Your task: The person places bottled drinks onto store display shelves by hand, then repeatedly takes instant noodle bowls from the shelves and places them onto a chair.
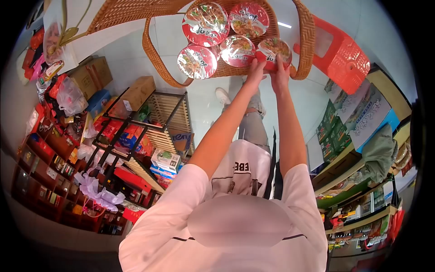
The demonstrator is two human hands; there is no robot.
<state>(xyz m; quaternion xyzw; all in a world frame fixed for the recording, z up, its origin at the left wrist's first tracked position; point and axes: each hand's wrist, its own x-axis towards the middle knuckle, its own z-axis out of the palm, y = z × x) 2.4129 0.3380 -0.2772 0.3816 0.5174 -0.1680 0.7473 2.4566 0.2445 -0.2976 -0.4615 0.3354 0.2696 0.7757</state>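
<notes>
Red cup (274, 47), beyond left hand (256, 72) and right hand (280, 76), touching both

The front of the white shirt (242, 167) carries dark capitals that look like "EBE" (the letters stand oddly from this angle, and the cloth may hide more). Large blue letters on a brown carton (181, 139) by the shelf seem to read "ren". The red-and-white tub lids (206, 25) bear white lettering too glared and tilted to read surely. Brush-like characters on the grey panel (366, 111) and white marks on the green boxes (336, 135) are illegible.
</notes>
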